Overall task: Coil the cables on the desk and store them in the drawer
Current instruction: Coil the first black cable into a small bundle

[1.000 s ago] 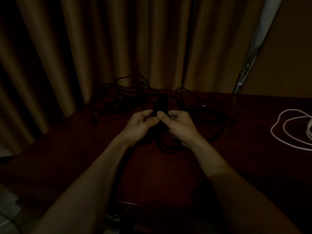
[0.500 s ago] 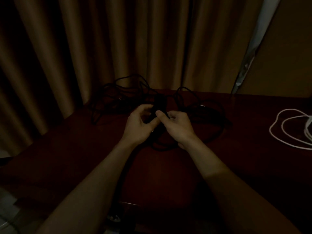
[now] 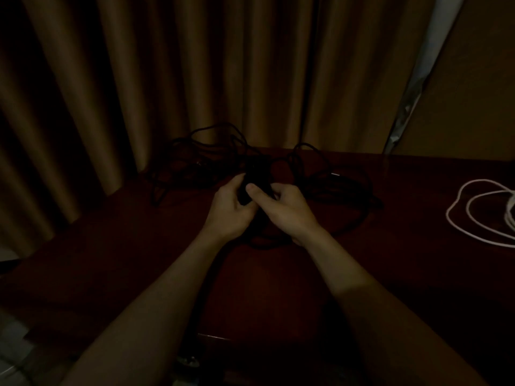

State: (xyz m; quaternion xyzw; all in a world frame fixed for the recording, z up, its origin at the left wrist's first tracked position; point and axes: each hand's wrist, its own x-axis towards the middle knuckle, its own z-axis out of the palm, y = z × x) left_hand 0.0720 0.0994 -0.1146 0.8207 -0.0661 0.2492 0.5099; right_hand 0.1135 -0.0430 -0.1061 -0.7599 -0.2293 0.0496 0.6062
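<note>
Gripping the black cable (image 3: 257, 174) w/ both hands, you hold it between them over the desk (image 3: 278, 288). L hand (image 3: 227, 210) has its fingers curled round the dark bunch. R hand (image 3: 287, 211) pinches the same bunch, thumb laid on top, pointing toward the L hand. The cable is thin, round and matte. Its slack lies in loose, messy loops on the smooth, dark reddish desk: a tangle beyond and to the left of your L hand, wider loops to the right of your R hand. The gripped stretch runs approx. away from you; its ends are too dark to make out. A white cable (image 3: 447, 215) lies in open curves well right of your R hand. Pleated tan curtain (image 3: 195, 79) hangs beyond both hands.
</note>
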